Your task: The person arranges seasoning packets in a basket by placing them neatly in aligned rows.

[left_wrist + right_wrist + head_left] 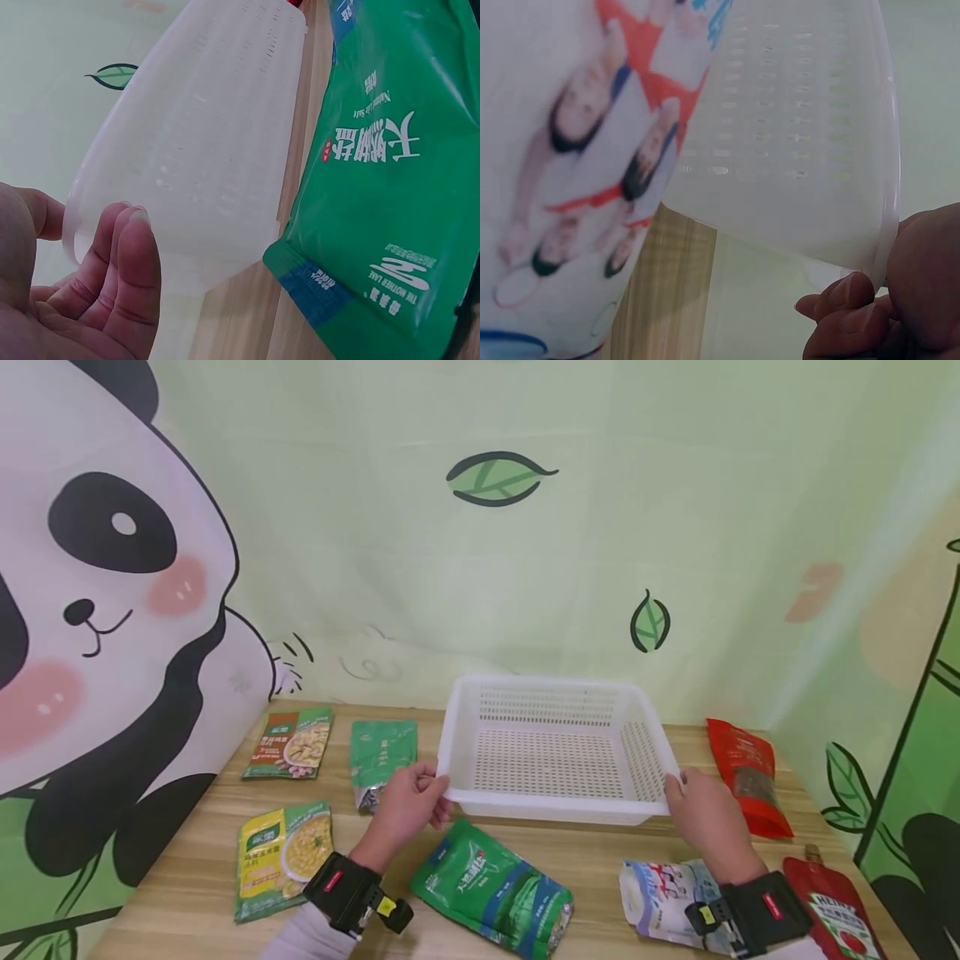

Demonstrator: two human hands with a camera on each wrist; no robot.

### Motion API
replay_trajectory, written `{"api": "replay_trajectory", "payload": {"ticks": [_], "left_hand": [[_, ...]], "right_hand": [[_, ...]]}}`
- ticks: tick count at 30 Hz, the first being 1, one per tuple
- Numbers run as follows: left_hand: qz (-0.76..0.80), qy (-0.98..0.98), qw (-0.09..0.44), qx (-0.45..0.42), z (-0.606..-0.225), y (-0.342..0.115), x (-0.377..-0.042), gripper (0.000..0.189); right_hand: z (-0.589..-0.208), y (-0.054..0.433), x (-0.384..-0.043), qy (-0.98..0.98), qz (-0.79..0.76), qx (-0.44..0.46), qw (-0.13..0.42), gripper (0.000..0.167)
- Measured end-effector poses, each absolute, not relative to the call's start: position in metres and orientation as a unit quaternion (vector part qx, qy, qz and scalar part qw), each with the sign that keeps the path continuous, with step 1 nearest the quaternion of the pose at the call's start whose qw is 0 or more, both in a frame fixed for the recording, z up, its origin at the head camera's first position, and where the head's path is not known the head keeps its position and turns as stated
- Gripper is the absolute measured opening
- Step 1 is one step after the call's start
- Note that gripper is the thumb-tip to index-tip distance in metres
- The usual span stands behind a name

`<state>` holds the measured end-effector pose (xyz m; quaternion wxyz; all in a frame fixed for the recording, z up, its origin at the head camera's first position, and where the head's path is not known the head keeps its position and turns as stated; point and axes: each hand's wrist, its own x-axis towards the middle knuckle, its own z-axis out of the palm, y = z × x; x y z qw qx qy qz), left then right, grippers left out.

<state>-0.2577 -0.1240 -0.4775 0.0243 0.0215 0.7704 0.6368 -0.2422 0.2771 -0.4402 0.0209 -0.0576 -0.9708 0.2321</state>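
A white plastic basket [546, 806] with slotted sides and floor stands at the back of the wooden table. My left hand [411, 806] pinches its near left corner; in the left wrist view the thumb lies behind the rim, the curled fingers [133, 277] on the outer side. At the near right corner my right hand [708, 818] grips the rim, and the right wrist view shows its fingertips [847, 300] at the edge. A green stand-up pouch of salt [491, 889] lies just in front of the basket. Below my right wrist is a white-and-blue printed pouch [660, 902], partly covered.
On the left lie a yellow-green food packet [281, 860], a brown-green packet [288, 743] and a green pouch [382, 747]. To the right are a red pouch [750, 777] with a dark window and a Heinz ketchup pouch [836, 910]. A printed panda backdrop [360, 527] hangs behind.
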Motion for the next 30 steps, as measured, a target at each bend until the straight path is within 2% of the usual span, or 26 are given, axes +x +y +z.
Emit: {"api": "replay_trajectory", "payload": {"ticks": [23,30], "left_hand": [[0.629,0.777,0.019,-0.007,-0.4742,-0.1261,-0.2583,0.016],[0.569,0.822,0.007,-0.005,-0.4719,-0.1272,-0.2601,0.027]], "right_hand": [[-0.4407,0.2725,-0.2432,-0.968,0.245,-0.060,0.024,0.036],[-0.4413,0.2755,-0.2434,-0.968,0.243,-0.065,0.010,0.043]]}}
